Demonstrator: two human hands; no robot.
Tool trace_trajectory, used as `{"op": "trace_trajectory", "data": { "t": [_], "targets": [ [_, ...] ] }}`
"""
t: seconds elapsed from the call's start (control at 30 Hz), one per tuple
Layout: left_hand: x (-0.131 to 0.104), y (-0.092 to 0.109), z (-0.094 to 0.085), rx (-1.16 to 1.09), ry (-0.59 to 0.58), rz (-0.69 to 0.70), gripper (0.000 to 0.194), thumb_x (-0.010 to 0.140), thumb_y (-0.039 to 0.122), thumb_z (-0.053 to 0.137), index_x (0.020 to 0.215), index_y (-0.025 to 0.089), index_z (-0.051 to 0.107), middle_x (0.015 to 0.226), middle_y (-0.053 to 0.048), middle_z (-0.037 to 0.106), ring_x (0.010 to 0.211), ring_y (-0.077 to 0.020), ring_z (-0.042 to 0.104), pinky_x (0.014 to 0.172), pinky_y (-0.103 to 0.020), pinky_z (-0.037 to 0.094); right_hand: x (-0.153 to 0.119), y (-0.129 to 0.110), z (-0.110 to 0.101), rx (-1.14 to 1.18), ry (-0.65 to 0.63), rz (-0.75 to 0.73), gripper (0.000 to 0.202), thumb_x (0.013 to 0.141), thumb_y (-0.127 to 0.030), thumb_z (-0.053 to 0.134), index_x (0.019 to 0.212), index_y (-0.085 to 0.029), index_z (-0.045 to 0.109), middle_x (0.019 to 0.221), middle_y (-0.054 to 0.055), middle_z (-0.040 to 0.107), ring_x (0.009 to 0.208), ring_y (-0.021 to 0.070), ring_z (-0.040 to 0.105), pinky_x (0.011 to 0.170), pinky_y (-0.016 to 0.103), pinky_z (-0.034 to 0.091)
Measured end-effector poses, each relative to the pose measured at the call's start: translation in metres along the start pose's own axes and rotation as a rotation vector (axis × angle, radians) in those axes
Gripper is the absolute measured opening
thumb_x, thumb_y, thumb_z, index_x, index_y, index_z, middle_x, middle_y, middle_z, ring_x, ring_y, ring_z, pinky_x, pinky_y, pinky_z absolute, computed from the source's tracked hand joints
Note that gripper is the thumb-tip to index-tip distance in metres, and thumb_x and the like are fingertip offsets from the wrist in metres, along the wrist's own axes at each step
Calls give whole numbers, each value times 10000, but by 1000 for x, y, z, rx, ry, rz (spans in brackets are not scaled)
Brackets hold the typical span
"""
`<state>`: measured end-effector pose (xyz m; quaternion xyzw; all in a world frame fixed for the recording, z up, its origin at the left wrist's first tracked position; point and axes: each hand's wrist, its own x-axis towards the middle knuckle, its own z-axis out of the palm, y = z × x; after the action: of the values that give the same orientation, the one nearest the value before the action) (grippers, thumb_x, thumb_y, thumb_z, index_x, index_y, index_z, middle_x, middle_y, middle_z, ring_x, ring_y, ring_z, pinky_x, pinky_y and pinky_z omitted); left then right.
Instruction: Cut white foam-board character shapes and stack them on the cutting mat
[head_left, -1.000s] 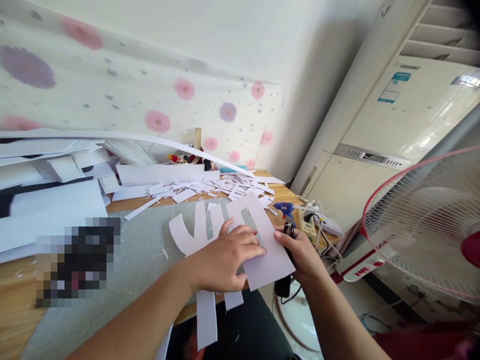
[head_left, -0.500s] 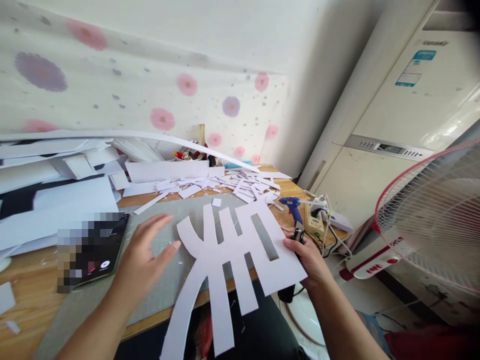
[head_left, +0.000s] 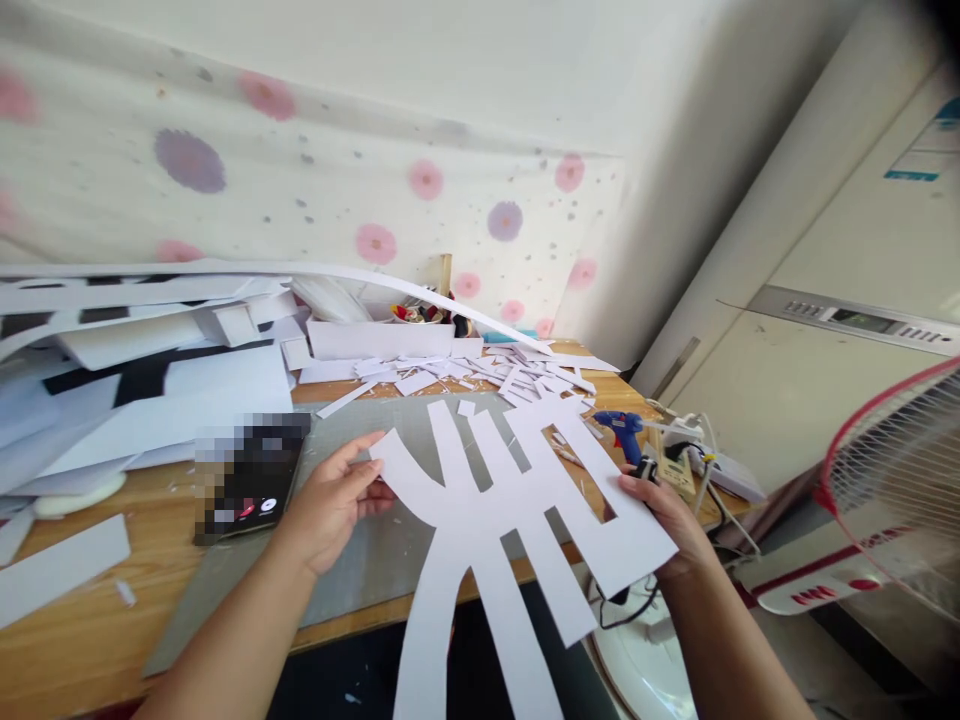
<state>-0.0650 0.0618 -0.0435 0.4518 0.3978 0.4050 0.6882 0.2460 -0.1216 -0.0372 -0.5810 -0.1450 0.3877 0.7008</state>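
The white cut-out panel [head_left: 487, 515] is positioned above the gray cutting mat [head_left: 356, 560], with its lower strips extending past the front edge of the wooden table [head_left: 75, 640]. The left hand [head_left: 334, 500] has thumb and fingers clamped on the panel's upper-left tip. The right hand [head_left: 667, 515] grips the right edge, thumb on the upper face; its other fingers are mostly hidden. A black tool [head_left: 643, 468] is at the right hand; its lower portion is covered by the panel.

The long white box [head_left: 379, 340] sits at the rear of the table. A translucent white item [head_left: 330, 298] rises at its left end. At its right end, a small bowl [head_left: 420, 316] contains red, yellow and dark items, too small to identify. An upright wooden stick [head_left: 446, 272] stands beside the bowl. White offcuts [head_left: 517, 370] are located in front of the box. A blue glue gun [head_left: 622, 428] rests right of the mat, near the power strip [head_left: 731, 475].
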Motion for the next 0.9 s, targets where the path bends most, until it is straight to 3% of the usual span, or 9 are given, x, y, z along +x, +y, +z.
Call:
{"op": "trace_trajectory", "data": {
  "t": [0.1,0.2,0.33,0.47,0.57,0.67,0.8,0.9],
  "targets": [
    [-3,4,0,-119,51,28,708,529,282,893,1165,129,623,720,-39,716,576,-150,645,518,-238,542,12,-4,6,77,-20,36,306,585,-320,856,772,-160,673,616,68,718,466,214,643,429,308,504],
    [-6,6,-3,-200,138,99,665,516,258,880,1117,152,615,734,-20,723,586,-133,653,538,-224,552,22,-1,12,210,10,-46,284,652,-383,836,783,-195,668,650,24,712,498,173,628,444,285,516],
    [-14,5,-6,-276,245,188,578,540,244,857,1044,207,576,728,19,724,606,-123,667,607,-244,587,16,21,18,293,94,-123,390,518,-296,927,711,-200,601,573,-56,624,413,63,471,392,184,440],
    [-29,-2,-1,-308,321,290,561,574,238,861,1025,257,527,696,57,711,621,-146,691,654,-289,615,-15,51,29,56,-40,-55,393,608,-441,888,743,-168,640,541,-12,620,429,89,494,403,208,417],
    [-44,-14,0,-290,356,343,558,603,256,866,1050,284,533,757,73,710,641,-142,696,660,-284,626,-40,66,40,-66,-144,-71,453,711,-544,795,886,-143,676,780,86,741,424,76,489,417,224,383],
    [-60,-28,-5,-256,395,343,628,622,292,878,1164,334,563,783,87,688,685,-131,690,682,-263,636,-54,72,50,-245,-271,-118,525,695,-543,799,1028,-157,675,867,101,748,528,130,580,463,240,418],
    [-79,-45,-19,-188,413,301,585,694,382,851,1215,377,584,967,64,688,866,-135,671,778,-239,635,-53,69,52,-583,-457,-318,482,659,-453,820,1034,-172,704,808,63,718,727,215,652,646,309,508],
    [-87,-60,-34,-103,416,274,544,689,444,842,1159,392,573,1101,74,672,973,-165,665,804,-244,633,-47,64,48,-776,-472,-488,428,692,-419,798,1045,-192,714,849,61,717,782,222,652,734,326,507]
  ]
}}
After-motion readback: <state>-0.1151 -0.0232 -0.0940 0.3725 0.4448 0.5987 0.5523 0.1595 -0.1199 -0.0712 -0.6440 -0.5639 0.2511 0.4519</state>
